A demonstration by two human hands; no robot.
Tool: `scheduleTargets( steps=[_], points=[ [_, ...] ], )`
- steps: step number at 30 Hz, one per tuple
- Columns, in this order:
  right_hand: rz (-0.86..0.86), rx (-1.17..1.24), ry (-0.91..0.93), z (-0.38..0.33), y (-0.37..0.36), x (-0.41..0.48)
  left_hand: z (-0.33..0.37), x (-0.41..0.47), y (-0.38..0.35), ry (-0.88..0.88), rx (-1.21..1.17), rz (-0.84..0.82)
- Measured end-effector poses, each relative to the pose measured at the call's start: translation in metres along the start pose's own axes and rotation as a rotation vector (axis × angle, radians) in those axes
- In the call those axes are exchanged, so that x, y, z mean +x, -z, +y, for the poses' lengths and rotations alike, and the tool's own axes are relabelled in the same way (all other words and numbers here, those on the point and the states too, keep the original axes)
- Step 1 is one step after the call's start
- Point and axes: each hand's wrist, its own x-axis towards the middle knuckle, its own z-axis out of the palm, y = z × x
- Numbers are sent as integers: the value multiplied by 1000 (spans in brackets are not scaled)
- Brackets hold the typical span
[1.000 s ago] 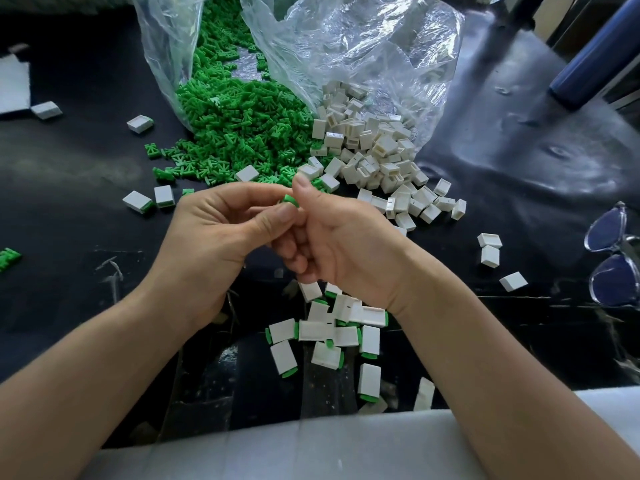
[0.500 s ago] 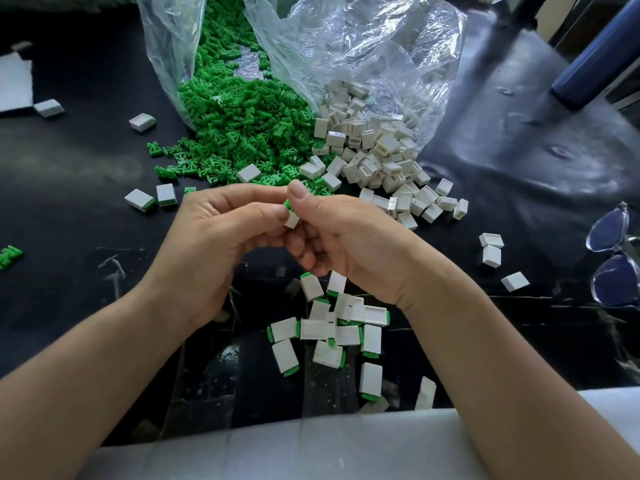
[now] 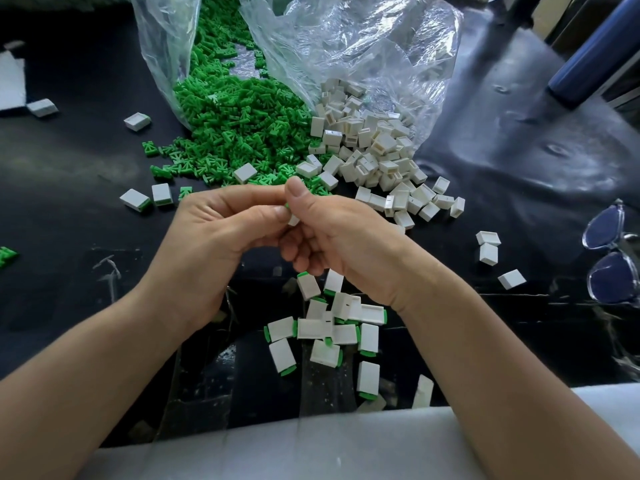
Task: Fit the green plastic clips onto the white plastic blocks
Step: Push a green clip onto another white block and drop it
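Pinching one small white block (image 3: 293, 220) between them, the fingers (image 3: 249, 197) of the left hand (image 3: 207, 244) and the thumb of the right hand (image 3: 339, 244) met tip to tip, curled tightly round it. Only one corner of the block showed below the thumbs. A sliver of green clip (image 3: 286, 205) peeped out at the block's upper edge, and how far it was seated could not be told. The other right fingers were folded under the palm, and whether they held anything more could not be told.

Just nearer the person than the held block, a cluster of finished blocks (image 3: 313, 329) with green ends lay on the black desk (image 3: 69, 168). Just beyond the held block spread the heap of green clips (image 3: 235, 133), spilling from a clear plastic bag (image 3: 346, 46). Beyond it and to the right lay the heap of white blocks (image 3: 374, 147), touching the clips and partly inside the same bag. Left of the held block sat two blocks with clips (image 3: 147, 199), side by side. Well to its right lay three loose blocks (image 3: 488, 244), and farther right a pair of glasses (image 3: 609, 258) at the frame's edge. Nearest the person, a pale foam strip (image 3: 311, 445) ran along the desk's front edge.
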Motion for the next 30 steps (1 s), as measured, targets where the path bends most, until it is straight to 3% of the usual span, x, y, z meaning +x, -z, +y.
scheduleTargets(
  steps=[18,30],
  points=[
    [88,-132,45,4,-6,4,-4,-1,-8,33,-120,129],
    [176,-164,81,7,-11,6,-6,0,-8,33,-180,128]
  ],
)
